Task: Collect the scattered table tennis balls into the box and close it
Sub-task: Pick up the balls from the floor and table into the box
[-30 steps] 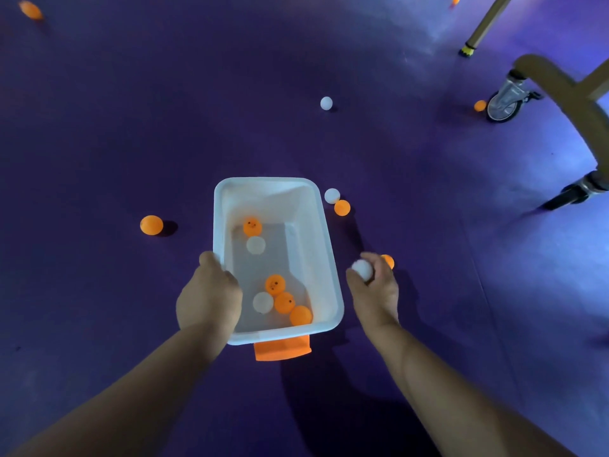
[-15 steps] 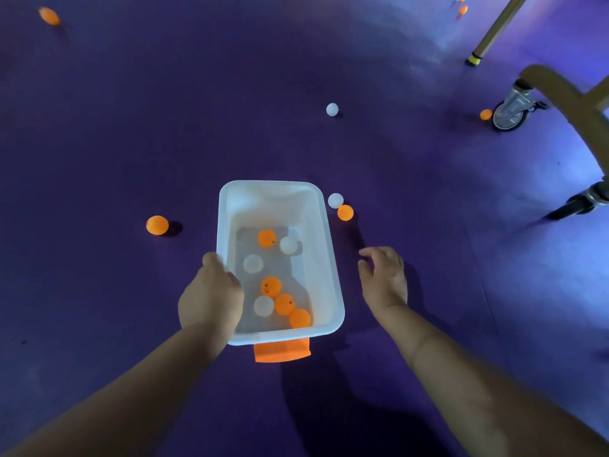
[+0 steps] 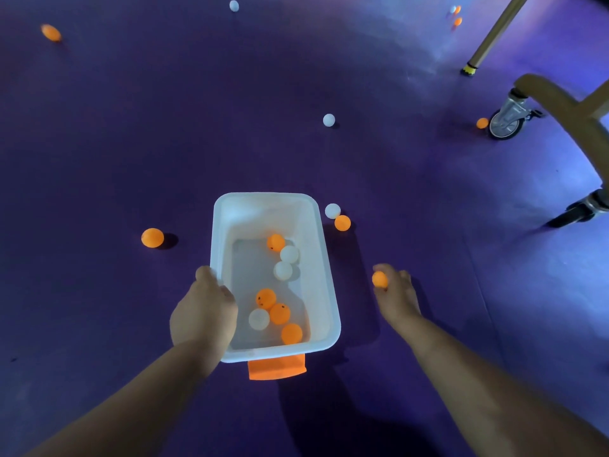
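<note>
A white plastic box (image 3: pixel 324 278) with an orange latch (image 3: pixel 276 369) on its near end is held above the purple floor. My left hand (image 3: pixel 204 311) grips its left rim. Several orange and white balls lie inside it. To the right of the box, my right hand (image 3: pixel 393 291) is closed on an orange ball (image 3: pixel 379 279), which shows at the fingertips. A white ball (image 3: pixel 332 211) and an orange ball (image 3: pixel 342 222) lie together by the box's far right corner. Another orange ball (image 3: pixel 152 237) lies to the left.
More balls are scattered farther off: a white ball (image 3: pixel 329 120), another white ball (image 3: pixel 234 5), an orange ball (image 3: pixel 51 32), and an orange ball (image 3: pixel 482 123) beside a caster wheel (image 3: pixel 506 122). A wheeled table frame (image 3: pixel 566 103) and a leg (image 3: pixel 487 41) stand at the right.
My right hand dropped its white ball into the box, went down open to the floor, and now holds an orange ball. The balls in the box have rolled about.
</note>
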Motion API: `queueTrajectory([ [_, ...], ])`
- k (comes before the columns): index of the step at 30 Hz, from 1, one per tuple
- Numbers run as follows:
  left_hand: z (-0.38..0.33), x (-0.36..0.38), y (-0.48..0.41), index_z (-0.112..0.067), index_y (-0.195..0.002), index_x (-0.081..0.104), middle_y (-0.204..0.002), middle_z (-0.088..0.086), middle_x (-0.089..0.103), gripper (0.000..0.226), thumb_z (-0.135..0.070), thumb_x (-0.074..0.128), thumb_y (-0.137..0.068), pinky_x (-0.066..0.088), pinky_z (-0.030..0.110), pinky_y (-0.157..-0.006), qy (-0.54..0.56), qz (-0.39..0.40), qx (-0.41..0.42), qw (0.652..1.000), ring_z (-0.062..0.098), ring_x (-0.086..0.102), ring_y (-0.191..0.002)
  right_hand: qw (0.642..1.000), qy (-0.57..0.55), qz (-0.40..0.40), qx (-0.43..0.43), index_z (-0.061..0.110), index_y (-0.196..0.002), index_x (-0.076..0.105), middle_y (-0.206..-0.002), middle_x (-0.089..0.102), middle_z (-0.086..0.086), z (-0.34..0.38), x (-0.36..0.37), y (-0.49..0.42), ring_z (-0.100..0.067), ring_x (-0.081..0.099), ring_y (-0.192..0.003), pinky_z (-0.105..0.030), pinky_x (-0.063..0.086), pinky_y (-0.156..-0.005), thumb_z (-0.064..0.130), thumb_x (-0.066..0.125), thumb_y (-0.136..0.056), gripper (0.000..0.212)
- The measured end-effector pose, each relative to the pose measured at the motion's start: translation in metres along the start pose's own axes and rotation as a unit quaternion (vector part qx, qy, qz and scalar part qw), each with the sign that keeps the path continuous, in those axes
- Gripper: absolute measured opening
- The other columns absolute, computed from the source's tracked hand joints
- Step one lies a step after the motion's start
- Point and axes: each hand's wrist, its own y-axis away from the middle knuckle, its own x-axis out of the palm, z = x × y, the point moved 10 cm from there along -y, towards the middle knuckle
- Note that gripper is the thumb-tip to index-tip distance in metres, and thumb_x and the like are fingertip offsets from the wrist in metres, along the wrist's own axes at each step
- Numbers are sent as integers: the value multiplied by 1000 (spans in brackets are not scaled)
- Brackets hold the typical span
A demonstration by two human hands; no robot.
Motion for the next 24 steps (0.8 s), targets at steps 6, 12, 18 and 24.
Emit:
queueTrajectory([
  [6, 2, 0, 0, -11, -89, 37, -64, 4, 51, 7, -9, 32, -93, 24, 29, -46, 3, 4, -6, 1000, 22, 45, -53, 947, -272, -32, -169, 43, -100, 56, -89, 64, 12, 105, -20, 59, -3, 61, -81, -17, 52, -68, 34, 65, -86, 19],
  [12, 4, 1, -1, -12, -88, 36, -63, 3, 50, 7, -10, 33, -93, 23, 29, -45, 5, 6, -6, 1000, 20, 43, -51, 937, -310, -24, -160, 39, -95, 58, -77, 64, -5, 127, -10, 56, -16, 60, -68, -27, 52, -62, 39, 62, -85, 11],
  [18, 6, 4, -6, -13, -88, 36, -67, 3, 53, 8, -13, 33, -95, 27, 29, -46, 13, 6, -6, 1000, 20, 46, -54, 962, -262, -54, -60, 29, -81, 60, -83, 65, 2, 94, 5, -9, -17, 60, -73, -27, 48, -61, 26, 55, -90, 11],
  [24, 8, 5, -9, -18, -80, 32, -62, 1, 50, 15, -12, 33, -94, 25, 30, -45, 20, 4, -11, 1000, 19, 44, -51, 992, -115, -48, -4, 19, -120, 54, -125, 52, -3, 78, 18, -78, -16, 54, -93, -31, 43, -71, 25, 58, -88, 32],
])
